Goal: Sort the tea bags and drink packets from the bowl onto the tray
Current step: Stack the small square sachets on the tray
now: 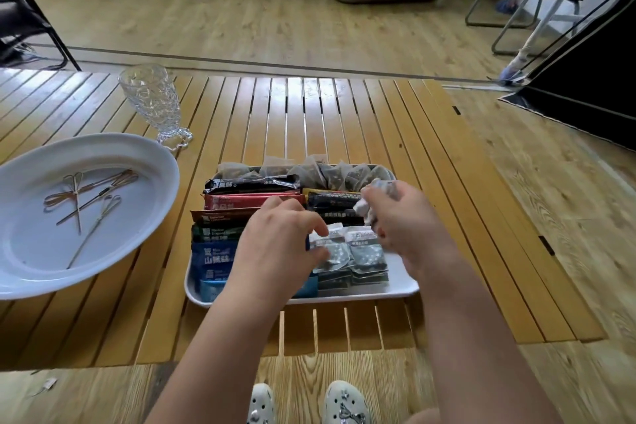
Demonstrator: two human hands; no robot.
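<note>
The left hand [278, 234], half open and holding nothing, steadies the near sachets [347, 253] on the tray [402, 282], so the right hand [402, 220] can add its pinched white packet [377, 188].

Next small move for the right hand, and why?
Probably lower the right hand and set the crumpled white packet it grips among the matching pale sachets at the tray's near right; the left hand is already touching that stack.

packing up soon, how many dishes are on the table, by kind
bowl: 1
glass: 1
tray: 1
total: 3
</note>
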